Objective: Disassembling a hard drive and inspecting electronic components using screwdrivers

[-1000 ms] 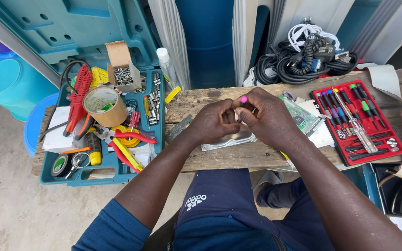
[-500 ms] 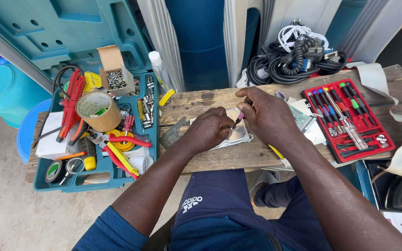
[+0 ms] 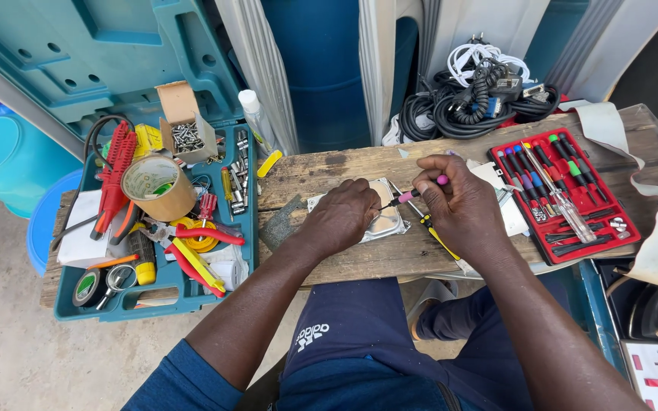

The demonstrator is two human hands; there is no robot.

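My left hand [image 3: 342, 217] rests flat on a silver metal hard drive [image 3: 387, 222] lying on the wooden bench [image 3: 329, 171]. My right hand [image 3: 458, 205] pinches a small pink-handled precision screwdriver [image 3: 419, 192], tip pointing left toward the drive's top. A yellow-and-black tool [image 3: 434, 232] lies under my right hand beside the drive. A grey piece [image 3: 277, 224] sits just left of my left hand.
A red case of precision screwdrivers [image 3: 565, 194] lies open at right. A teal toolbox tray [image 3: 161, 228] at left holds tape, pliers, cutters and a box of screws. Coiled black cables [image 3: 474, 103] sit at the back. A grey ribbon cable [image 3: 649, 228] drapes over the right edge.
My hands have separated: the left has dropped flat onto the drive, and the right has drawn back a little with the pink screwdriver. The view has shifted slightly.
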